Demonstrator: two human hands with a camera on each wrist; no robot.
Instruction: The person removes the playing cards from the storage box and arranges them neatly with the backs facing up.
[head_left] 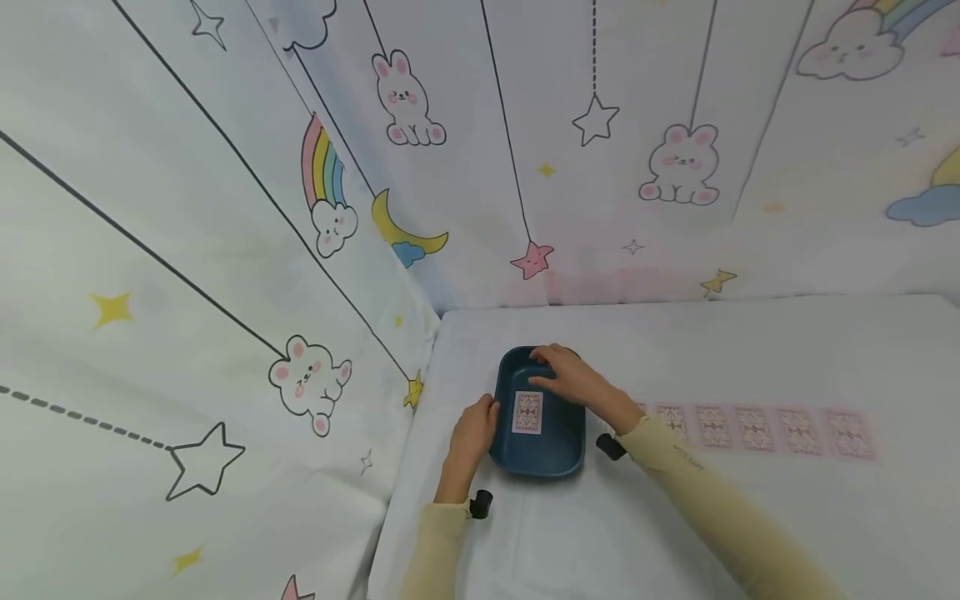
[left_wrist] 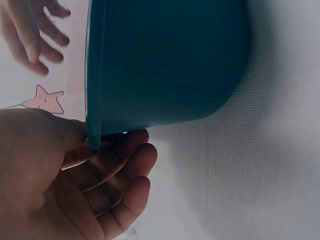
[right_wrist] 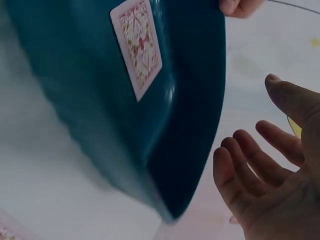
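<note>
A dark blue rectangular plastic basin (head_left: 555, 454) stands on the white table, with one face-down playing card (head_left: 527, 412) lying on its floor. At the basin's left side my left hand (head_left: 474, 429) pinches the rim, thumb on the edge and fingers curled under it, as the left wrist view shows at the rim (left_wrist: 94, 100). Over the far right part of the basin hovers my right hand (head_left: 576, 379), its fingers spread and relaxed. Nothing is in its grasp in the right wrist view, where the palm (right_wrist: 280, 210) faces the basin wall.
To the right of the basin runs a row of several face-down playing cards (head_left: 753, 428), the nearest partly hidden by the right forearm. A white cloth wall (head_left: 480, 192) with cartoon drawings borders the table at the back and left. Black cameras (head_left: 481, 504) sit at both wrists.
</note>
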